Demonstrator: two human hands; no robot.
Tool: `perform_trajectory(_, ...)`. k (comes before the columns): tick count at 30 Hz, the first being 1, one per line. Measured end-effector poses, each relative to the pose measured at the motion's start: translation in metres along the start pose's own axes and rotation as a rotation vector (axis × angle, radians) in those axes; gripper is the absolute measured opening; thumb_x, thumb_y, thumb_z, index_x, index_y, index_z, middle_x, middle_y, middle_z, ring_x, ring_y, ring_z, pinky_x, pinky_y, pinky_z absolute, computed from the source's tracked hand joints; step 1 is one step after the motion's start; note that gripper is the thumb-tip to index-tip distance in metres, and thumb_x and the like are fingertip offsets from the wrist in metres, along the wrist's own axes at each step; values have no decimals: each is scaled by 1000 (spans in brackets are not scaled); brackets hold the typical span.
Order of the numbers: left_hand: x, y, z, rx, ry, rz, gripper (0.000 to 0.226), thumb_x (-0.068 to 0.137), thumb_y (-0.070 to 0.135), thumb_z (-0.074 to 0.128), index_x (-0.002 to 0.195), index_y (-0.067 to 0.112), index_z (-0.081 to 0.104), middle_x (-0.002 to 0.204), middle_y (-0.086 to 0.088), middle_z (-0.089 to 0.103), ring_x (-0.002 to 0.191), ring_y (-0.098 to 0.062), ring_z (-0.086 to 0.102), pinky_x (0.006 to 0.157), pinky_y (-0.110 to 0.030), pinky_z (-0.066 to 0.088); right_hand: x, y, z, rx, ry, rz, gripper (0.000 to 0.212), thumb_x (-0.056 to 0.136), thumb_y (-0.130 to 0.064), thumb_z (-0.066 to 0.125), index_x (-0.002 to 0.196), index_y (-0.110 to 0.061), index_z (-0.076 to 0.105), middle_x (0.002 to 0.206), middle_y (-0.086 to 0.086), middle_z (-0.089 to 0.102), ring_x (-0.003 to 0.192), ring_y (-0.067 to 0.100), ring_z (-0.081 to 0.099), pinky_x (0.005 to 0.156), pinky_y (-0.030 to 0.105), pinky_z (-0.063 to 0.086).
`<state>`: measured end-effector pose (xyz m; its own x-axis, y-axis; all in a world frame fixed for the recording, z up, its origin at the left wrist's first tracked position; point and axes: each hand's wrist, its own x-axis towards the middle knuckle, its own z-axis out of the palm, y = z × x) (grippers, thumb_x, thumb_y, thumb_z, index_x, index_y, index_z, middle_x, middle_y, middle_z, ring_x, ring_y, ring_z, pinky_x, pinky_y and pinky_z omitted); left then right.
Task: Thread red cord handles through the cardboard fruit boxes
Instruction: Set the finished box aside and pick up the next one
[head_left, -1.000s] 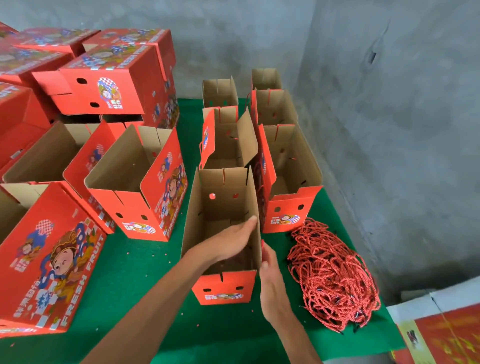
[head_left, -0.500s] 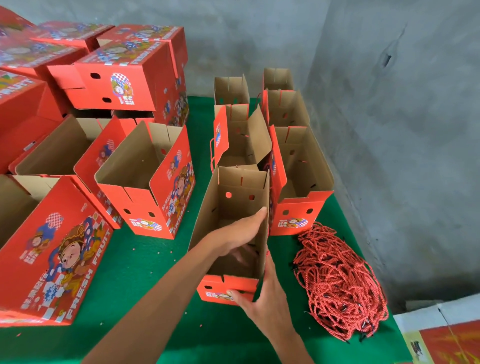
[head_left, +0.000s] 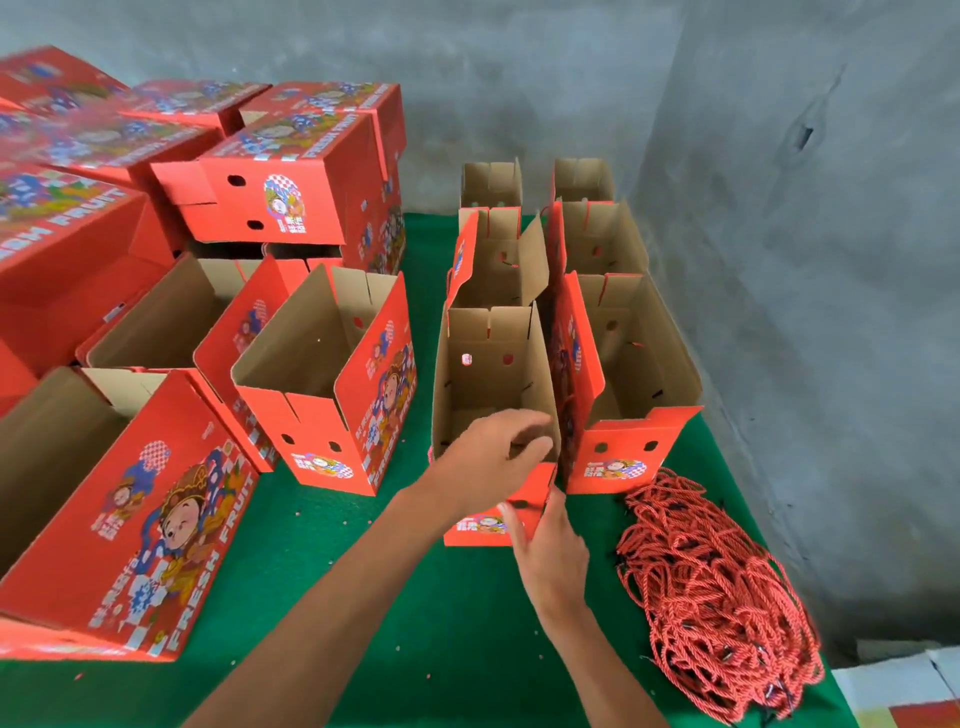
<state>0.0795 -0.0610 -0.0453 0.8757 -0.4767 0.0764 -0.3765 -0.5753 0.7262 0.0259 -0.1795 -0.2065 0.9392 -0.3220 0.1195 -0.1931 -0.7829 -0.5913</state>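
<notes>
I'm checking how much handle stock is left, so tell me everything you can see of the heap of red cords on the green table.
The heap of red twisted cords lies loose and tangled on the green felt-covered table, near its right edge, beside the grey wall. The cords look like thin plaited rope; small dark tips show here and there among them. The heap spreads from just below the open red cardboard box toward the table's near corner. Neither hand touches it; the right hand is just to its left.

left hand (head_left: 488, 462) lifted out of box (head_left: 491, 374) | right hand (head_left: 550, 551) off front
</notes>
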Motion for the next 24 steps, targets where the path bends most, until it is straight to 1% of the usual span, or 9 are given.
perform_trajectory(4,-3,-14,-29,57,291,189,30,101,15,57,130,13,63,136,3,61,126,-5,54,104,-16,43,33,-6,7,-30,33,4,79,97,-66,47,149,-7,36,129,15,69,93,41,74,78,51,60)
perform_trajectory(7,-2,-34,-56,205,473,206,29,98,8,59,126,7,65,139,-5,60,133,-17,52,113,-29,40,54,-9,8,-106,5,52,70,101,-63,41,140,-5,42,121,17,70,92,40,74,73,48,58)
perform_trajectory(10,4,-62,-78,482,574,64,34,93,10,60,126,2,63,139,-13,58,135,-31,49,119,-47,31,66,0,7,-152,-122,122,64,99,-66,47,125,-8,52,112,13,69,96,36,71,72,42,56)
perform_trajectory(13,7,-92,-92,643,500,-262,51,92,20,59,139,3,47,148,-17,47,141,-36,39,122,-52,22,69,23,2,-324,-278,184,55,96,-63,58,114,-11,60,107,7,69,100,30,69,82,39,57)
perform_trajectory(15,7,-109,-96,608,414,-438,56,94,21,58,143,5,37,142,-19,50,131,-40,48,114,-55,35,67,46,-3,-501,-370,177,47,99,-51,59,127,-13,59,124,7,66,119,27,61,98,41,52)
perform_trajectory(17,7,-116,-97,556,349,-556,47,97,21,56,137,10,35,118,-17,61,100,-39,64,87,-52,54,61,69,-8,-575,-435,140,48,102,-38,58,143,-15,50,139,8,57,132,27,51,108,42,46)
perform_trajectory(19,6,-117,-98,601,321,-640,32,98,21,56,124,15,38,95,-13,62,72,-31,61,63,-42,53,52,89,-14,-599,-488,85,55,101,-31,61,151,-16,44,144,8,51,136,26,47,112,41,44)
perform_trajectory(21,6,-115,-98,642,326,-659,25,96,22,58,114,15,42,93,-14,64,71,-32,60,62,-39,50,43,103,-16,-609,-508,46,61,98,-25,67,152,-15,42,149,9,44,139,26,43,115,40,41)
perform_trajectory(24,5,-105,-96,617,282,-680,27,88,24,62,108,11,50,103,-17,64,92,-41,65,73,-41,49,36,112,-19,-595,-494,5,59,96,-11,69,150,-11,44,149,9,43,139,25,42,118,36,39)
